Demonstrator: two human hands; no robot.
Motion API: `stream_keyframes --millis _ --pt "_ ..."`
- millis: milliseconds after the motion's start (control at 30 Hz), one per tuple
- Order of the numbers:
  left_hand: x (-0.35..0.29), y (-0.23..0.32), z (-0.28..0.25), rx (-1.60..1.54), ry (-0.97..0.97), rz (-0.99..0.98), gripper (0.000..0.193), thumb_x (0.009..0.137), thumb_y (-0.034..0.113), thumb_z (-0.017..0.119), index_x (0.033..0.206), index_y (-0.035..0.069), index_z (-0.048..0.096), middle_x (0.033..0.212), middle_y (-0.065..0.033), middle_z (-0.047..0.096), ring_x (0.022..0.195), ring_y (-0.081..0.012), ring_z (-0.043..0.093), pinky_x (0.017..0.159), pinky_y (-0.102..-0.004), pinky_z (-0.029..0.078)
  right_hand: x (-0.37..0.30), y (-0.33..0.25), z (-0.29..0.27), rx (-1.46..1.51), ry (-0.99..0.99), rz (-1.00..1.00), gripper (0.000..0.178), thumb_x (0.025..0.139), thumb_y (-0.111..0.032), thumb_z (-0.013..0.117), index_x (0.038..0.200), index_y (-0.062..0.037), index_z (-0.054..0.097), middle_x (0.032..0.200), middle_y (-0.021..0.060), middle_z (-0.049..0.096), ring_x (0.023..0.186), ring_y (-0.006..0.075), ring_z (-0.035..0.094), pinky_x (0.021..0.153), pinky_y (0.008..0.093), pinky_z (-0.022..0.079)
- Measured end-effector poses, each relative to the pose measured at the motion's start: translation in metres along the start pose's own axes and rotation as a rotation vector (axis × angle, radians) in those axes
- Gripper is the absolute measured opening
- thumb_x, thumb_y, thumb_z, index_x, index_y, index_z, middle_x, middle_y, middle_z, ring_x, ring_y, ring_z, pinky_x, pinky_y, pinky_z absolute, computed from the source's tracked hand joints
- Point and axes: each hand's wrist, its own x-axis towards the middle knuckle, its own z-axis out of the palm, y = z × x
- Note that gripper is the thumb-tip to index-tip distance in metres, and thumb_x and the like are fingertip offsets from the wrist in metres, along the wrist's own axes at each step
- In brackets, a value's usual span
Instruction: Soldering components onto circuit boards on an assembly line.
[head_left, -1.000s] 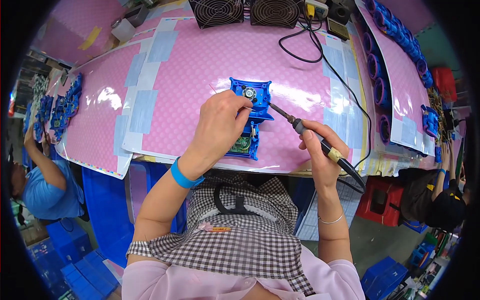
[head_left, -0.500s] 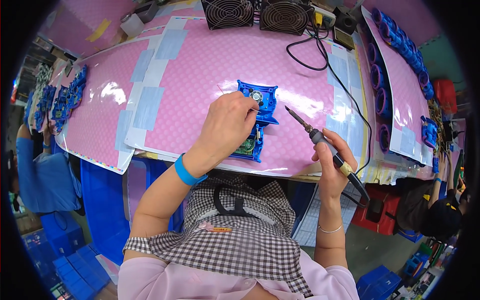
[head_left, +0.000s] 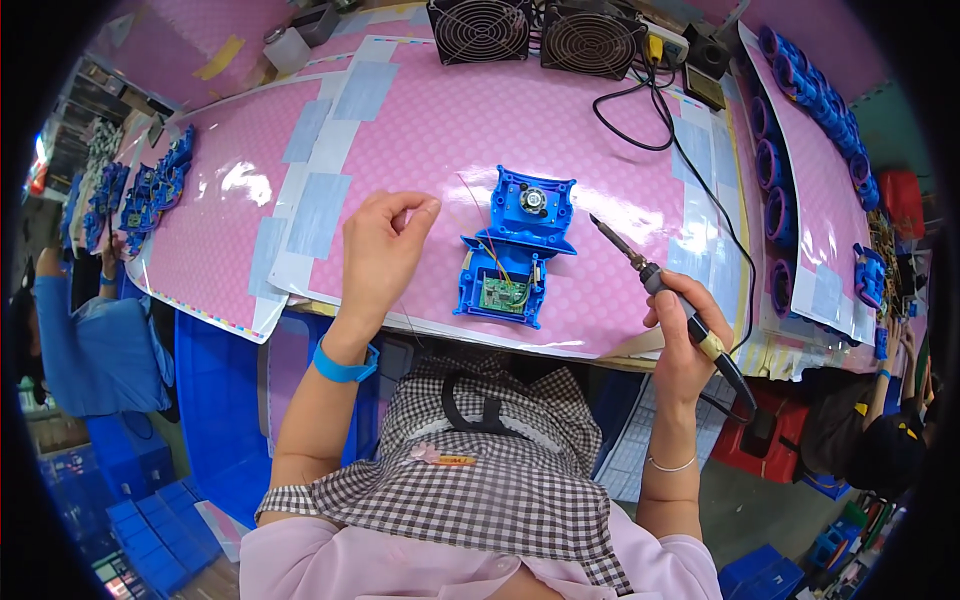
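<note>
My right hand point(head_left: 688, 335) holds a soldering iron point(head_left: 655, 280) by its dark handle, its tip up and to the left, apart from the work. Off to the left, my left hand point(head_left: 385, 255) is closed in a pinch. A thin strand of solder wire point(head_left: 408, 322) trails below that hand; its end at the fingertips is too fine to see. Between my hands lies an opened blue plastic housing. Its far half point(head_left: 512, 215) holds a round speaker point(head_left: 534, 201), and the near half point(head_left: 470, 290) holds a green circuit board point(head_left: 503, 294). Thin red and yellow wires point(head_left: 492, 250) rise from the board.
Two black fans point(head_left: 592, 45) stand at the table's back, beside a black cable point(head_left: 690, 170). Blue ring-shaped parts point(head_left: 775, 215) line a rack at right. More blue housings point(head_left: 150, 195) lie far left, near a co-worker in blue point(head_left: 105, 350). Pink sheeting point(head_left: 420, 130) covers the table.
My left hand has drawn back leftward from the housing, uncovering the speaker, board and wires. The soldering iron stays in my right hand. The whole view has shifted slightly.
</note>
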Motion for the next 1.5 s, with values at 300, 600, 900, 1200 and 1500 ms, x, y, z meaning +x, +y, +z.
stream_keyframes --millis 300,600,900,1200,1500 --pt "-0.017 0.04 0.012 -0.121 -0.079 0.046 0.013 0.08 0.01 0.073 0.087 -0.001 0.073 0.074 -0.0072 0.069 0.061 -0.0065 0.058 0.053 -0.0231 0.044 0.004 0.002 0.014 -0.008 -0.076 0.017 0.017 0.085 0.0 0.062 0.1 0.0067 0.066 0.08 0.01 0.064 0.064 0.0118 0.06 0.059 0.0223 0.046" --pt "-0.003 0.043 0.044 -0.249 -0.145 0.056 0.008 0.08 0.006 0.073 0.086 0.001 0.072 0.08 -0.0035 0.069 0.068 -0.0073 0.061 0.059 -0.0225 0.046 0.013 0.014 0.032 -0.02 -0.121 -0.05 0.018 0.086 -0.003 0.065 0.102 0.0051 0.067 0.079 0.0093 0.067 0.063 0.0122 0.064 0.057 0.0211 0.05" --pt "0.0 0.04 0.045 0.111 -0.173 0.294 0.012 0.077 0.008 0.071 0.087 0.001 0.072 0.08 -0.0128 0.069 0.072 -0.0235 0.067 0.063 -0.0327 0.051 0.015 0.022 0.038 -0.02 -0.145 -0.091 0.018 0.085 -0.003 0.066 0.102 0.0051 0.068 0.082 0.01 0.068 0.063 0.012 0.064 0.057 0.0215 0.051" --pt "-0.001 0.038 0.046 0.107 -0.19 0.315 0.012 0.076 0.007 0.071 0.087 0.001 0.072 0.08 -0.0127 0.069 0.073 -0.0244 0.067 0.064 -0.0337 0.052 0.013 0.018 0.037 -0.036 -0.152 -0.108 0.018 0.086 -0.004 0.067 0.102 0.0054 0.068 0.084 0.0103 0.068 0.064 0.0121 0.064 0.057 0.0212 0.051" --pt "0.005 0.038 0.045 0.096 -0.191 0.309 0.011 0.078 0.008 0.07 0.086 0.001 0.072 0.082 -0.0127 0.069 0.074 -0.025 0.067 0.066 -0.0341 0.052 0.008 -0.005 0.012 0.063 0.077 -0.073 0.021 0.09 -0.002 0.058 0.108 0.0074 0.062 0.077 0.0091 0.062 0.059 0.0118 0.057 0.055 0.0236 0.044"
